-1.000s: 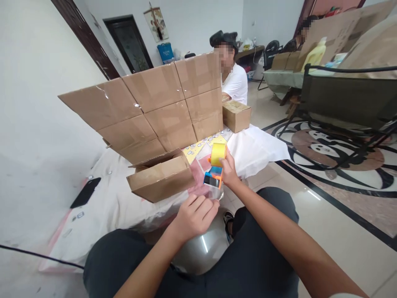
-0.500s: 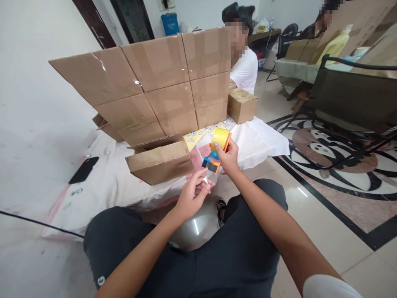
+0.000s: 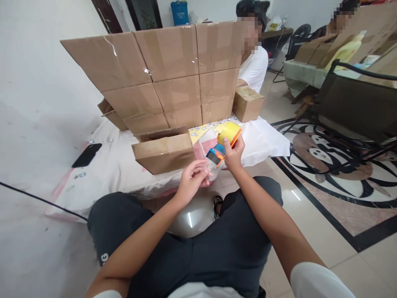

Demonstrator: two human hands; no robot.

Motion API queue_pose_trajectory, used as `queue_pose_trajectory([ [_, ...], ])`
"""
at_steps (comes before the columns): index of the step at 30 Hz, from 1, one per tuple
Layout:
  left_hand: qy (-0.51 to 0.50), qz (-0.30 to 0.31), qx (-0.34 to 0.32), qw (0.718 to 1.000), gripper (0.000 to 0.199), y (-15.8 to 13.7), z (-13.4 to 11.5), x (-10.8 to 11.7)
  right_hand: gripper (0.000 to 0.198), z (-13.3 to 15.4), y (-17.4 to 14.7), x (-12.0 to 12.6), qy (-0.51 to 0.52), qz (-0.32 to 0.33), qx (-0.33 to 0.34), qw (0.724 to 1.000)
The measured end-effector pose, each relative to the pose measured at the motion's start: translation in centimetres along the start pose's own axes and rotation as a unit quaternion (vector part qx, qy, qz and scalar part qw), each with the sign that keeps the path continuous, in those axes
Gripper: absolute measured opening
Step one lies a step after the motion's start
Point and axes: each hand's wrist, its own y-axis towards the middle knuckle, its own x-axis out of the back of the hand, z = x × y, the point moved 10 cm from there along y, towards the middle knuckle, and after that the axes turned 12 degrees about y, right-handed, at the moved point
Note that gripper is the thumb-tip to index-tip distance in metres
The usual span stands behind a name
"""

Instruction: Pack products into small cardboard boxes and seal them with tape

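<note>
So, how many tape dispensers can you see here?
1. The tape dispenser is in the right hand, with the left hand close to its black-and-orange end. Others could be hidden behind or inside the boxes.

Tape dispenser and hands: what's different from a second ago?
The tape dispenser has tipped, its yellow end leaning further right. The left hand has turned, its fingers uncurling, and come closer to it; whether it grips the clear tape is unclear. The right hand still holds the dispenser; the open carton and phone stayed put.
</note>
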Motion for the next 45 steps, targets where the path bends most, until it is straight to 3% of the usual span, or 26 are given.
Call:
queue_pose_trajectory([
  [4, -0.001, 0.008, 0.011, 1.000, 0.063, 0.2, 0.7, -0.5, 0.035, 0.1, 0.0, 0.2, 0.013, -0.012, -0.012, 1.000],
  [9, 0.022, -0.039, 0.005, 0.999, 0.044, -0.9, 0.6, -0.6, 0.040, 0.9, 1.6, 1.7, 0.005, -0.074, -0.015, 0.997],
  [12, 0.017, -0.034, -0.002, 0.999, 0.033, -2.0, 0.4, -1.3, 0.040, 0.6, 3.0, 2.6, 0.040, -0.102, -0.041, 0.993],
  [18, 0.053, -0.039, -0.020, 0.998, 0.023, -2.6, 1.5, -0.5, 0.036, 0.2, 3.2, 2.2, 0.056, -0.060, -0.057, 0.995],
  [25, 0.034, -0.037, -0.001, 0.999, 0.032, -1.5, 1.9, 0.1, 0.033, 1.5, 2.5, 2.1, 0.060, -0.067, -0.013, 0.996],
  [31, 0.029, -0.054, 0.002, 0.998, 0.022, -1.0, 2.3, 0.8, 0.031, 1.9, 2.6, 1.6, 0.030, -0.059, 0.018, 0.998],
  [39, 0.054, -0.057, -0.025, 0.997, 0.025, -1.7, 0.6, 2.4, 0.036, 2.8, 2.1, 1.3, -0.069, -0.032, 0.097, 0.992],
  [45, 0.033, -0.040, 0.018, 0.998, 0.024, -0.4, 3.8, 2.2, 0.028, 3.0, 1.5, 0.8, -0.043, -0.050, 0.093, 0.993],
])
